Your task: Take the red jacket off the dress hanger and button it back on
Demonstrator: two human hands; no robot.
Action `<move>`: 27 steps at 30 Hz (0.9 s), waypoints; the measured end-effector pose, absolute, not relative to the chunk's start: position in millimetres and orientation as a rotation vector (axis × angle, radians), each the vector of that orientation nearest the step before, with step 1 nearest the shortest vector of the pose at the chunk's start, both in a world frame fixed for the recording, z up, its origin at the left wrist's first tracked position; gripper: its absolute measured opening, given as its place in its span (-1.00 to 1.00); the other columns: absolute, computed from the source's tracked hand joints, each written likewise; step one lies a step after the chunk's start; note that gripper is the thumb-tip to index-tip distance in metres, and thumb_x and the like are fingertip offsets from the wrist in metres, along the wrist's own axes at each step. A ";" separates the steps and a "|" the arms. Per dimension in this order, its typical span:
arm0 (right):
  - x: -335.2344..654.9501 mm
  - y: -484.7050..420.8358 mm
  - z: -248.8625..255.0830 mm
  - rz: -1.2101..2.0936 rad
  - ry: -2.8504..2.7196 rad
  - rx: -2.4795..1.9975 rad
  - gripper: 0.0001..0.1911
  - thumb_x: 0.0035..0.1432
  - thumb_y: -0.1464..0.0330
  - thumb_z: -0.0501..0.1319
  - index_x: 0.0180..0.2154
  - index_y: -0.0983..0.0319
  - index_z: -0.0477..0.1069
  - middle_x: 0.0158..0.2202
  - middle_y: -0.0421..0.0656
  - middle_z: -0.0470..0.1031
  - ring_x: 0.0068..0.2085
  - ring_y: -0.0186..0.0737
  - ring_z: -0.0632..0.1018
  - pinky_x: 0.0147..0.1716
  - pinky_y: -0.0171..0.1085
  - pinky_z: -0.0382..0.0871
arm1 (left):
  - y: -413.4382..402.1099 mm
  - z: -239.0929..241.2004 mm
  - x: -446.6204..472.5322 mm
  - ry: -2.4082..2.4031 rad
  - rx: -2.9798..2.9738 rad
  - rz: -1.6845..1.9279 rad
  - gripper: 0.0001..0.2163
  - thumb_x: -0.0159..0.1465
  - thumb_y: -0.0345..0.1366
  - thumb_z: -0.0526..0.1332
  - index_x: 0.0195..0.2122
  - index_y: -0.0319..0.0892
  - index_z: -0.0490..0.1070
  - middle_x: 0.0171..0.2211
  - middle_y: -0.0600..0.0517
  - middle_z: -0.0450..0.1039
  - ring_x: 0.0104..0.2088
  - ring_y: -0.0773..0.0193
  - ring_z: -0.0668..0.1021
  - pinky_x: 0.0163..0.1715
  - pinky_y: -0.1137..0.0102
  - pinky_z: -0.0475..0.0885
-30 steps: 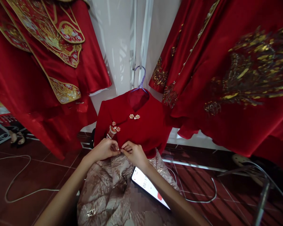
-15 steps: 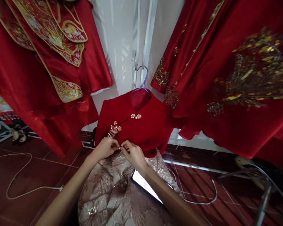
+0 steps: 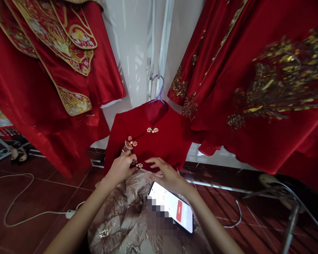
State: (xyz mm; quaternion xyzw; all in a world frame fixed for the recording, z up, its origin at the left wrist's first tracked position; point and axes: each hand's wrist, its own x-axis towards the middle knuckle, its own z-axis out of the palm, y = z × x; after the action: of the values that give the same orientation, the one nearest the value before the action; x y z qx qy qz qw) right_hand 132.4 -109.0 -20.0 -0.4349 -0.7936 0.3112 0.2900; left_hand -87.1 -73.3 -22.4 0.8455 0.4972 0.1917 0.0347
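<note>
A red jacket [image 3: 166, 146] hangs on a purple hanger [image 3: 159, 92] in front of me. Flower-shaped pearl clasps, an upper one [image 3: 152, 130] and a lower one [image 3: 139, 165], sit on its front, along with a tasselled brooch [image 3: 128, 144]. Curled fingers of my left hand [image 3: 123, 165] rest on the jacket's front below the brooch, beside the lower clasp; the fingertips are partly hidden. To the right of that clasp, my right hand [image 3: 167, 174] is open with fingers apart, holding nothing. Shiny beige patterned fabric [image 3: 119, 218] lies below both hands.
A phone [image 3: 185, 210] with a lit screen lies on the beige fabric by my right forearm. Red embroidered garments hang at left [image 3: 42, 91] and right [image 3: 217, 106]. A white cable [image 3: 18, 197] crosses the tiled floor; a metal-legged stand [image 3: 291, 218] is at right.
My right hand has let go near the lower clasp and moved right, its fingers opening. The left hand has shifted up slightly. The lower clasp and more of the phone show now.
</note>
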 end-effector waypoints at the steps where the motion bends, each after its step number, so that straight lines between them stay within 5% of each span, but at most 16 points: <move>1: 132.6 -108.0 -19.4 0.831 -2.139 -1.144 -0.56 0.11 0.22 0.17 0.04 0.11 0.24 0.01 -0.08 0.29 -0.06 -0.21 0.44 -0.18 -0.25 0.41 | -73.5 -24.2 -85.2 1.540 2.626 0.576 -0.84 0.09 -0.31 0.26 -0.30 -0.11 0.33 -0.26 0.03 0.31 -0.28 0.24 0.45 -0.40 0.43 0.30; 21: 131.9 -102.7 -34.2 0.819 -2.251 -1.140 -0.51 0.12 0.21 0.16 0.07 0.20 0.20 0.02 -0.03 0.33 0.03 -0.14 0.38 0.01 -0.13 0.26 | -67.7 -36.1 -73.5 1.324 2.387 0.805 -0.94 0.08 -0.46 0.16 -0.42 -0.18 0.33 -0.46 0.06 0.42 -0.43 0.33 0.48 -0.39 0.47 0.33; 27: 126.6 -102.3 -36.5 0.727 -2.186 -1.195 -0.47 -0.01 0.33 0.24 0.02 0.19 0.16 -0.05 -0.06 0.31 -0.08 -0.18 0.42 -0.12 -0.21 0.31 | -77.4 -34.0 -60.5 1.047 1.981 0.805 -0.92 0.01 -0.46 0.22 -0.44 -0.22 0.39 -0.48 0.07 0.45 -0.45 0.37 0.48 -0.41 0.50 0.36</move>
State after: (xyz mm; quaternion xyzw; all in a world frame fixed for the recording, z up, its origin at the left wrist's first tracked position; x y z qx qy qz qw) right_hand 126.6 -102.3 -36.5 -0.4434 -0.8111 0.2698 0.2697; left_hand -60.5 -77.4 -34.0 0.7726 0.4082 0.3141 0.3712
